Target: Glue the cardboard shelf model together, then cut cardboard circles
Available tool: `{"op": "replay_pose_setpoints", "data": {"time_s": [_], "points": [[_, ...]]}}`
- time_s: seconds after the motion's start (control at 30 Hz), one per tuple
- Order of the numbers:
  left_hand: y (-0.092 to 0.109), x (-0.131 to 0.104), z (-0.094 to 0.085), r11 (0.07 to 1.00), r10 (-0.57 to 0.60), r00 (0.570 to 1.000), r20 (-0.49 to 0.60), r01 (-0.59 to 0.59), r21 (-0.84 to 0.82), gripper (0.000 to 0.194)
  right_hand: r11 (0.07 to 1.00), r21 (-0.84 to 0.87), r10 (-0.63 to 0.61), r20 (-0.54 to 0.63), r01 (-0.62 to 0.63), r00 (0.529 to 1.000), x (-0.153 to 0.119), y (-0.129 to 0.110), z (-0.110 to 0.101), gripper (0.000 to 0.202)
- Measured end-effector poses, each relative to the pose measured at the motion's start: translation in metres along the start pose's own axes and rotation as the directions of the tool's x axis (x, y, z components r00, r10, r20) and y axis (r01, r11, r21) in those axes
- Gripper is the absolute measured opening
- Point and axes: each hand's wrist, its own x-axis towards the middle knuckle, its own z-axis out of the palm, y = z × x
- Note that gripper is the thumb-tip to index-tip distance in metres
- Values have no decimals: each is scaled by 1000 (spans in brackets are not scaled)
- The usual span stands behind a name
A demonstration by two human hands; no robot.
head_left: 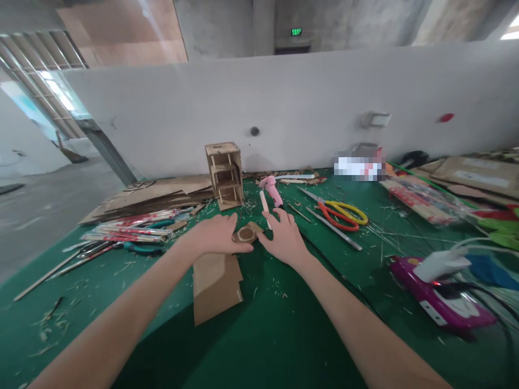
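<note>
Bare forearms (pixel 138 294) stretch over the green table (pixel 279 335), where the shelved cardboard tower (pixel 227 180) already stands assembled, but a small ring-marked cardboard piece (pixel 246 234) lies apart from it, between left hand (pixel 213 234), whose pinch I cannot tell, and right hand (pixel 287 240), with fingers spread.

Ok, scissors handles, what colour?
One orange-red, one yellow; clearest in the head view.

cardboard sheet (pixel 214 283) lies left (scissors (pixel 323 204) lie right).
</note>
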Motion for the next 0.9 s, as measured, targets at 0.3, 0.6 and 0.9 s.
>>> {"op": "replay_pose_setpoints", "data": {"time_s": [0.3,0.6,0.9], "points": [[25,-1,8,982,15,985,172,-47,184,21,1000,-8,21,-67,-22,998,3,0,-2,37],[21,-1,-15,995,99,990,97,-98,-14,51,866,-434,363,201,-249,910,5,6,-76,31],[17,4,-6,925,74,995,-71,-95,-368,63,766,-544,538,248,-344,806,7,42,-95,30]]}}
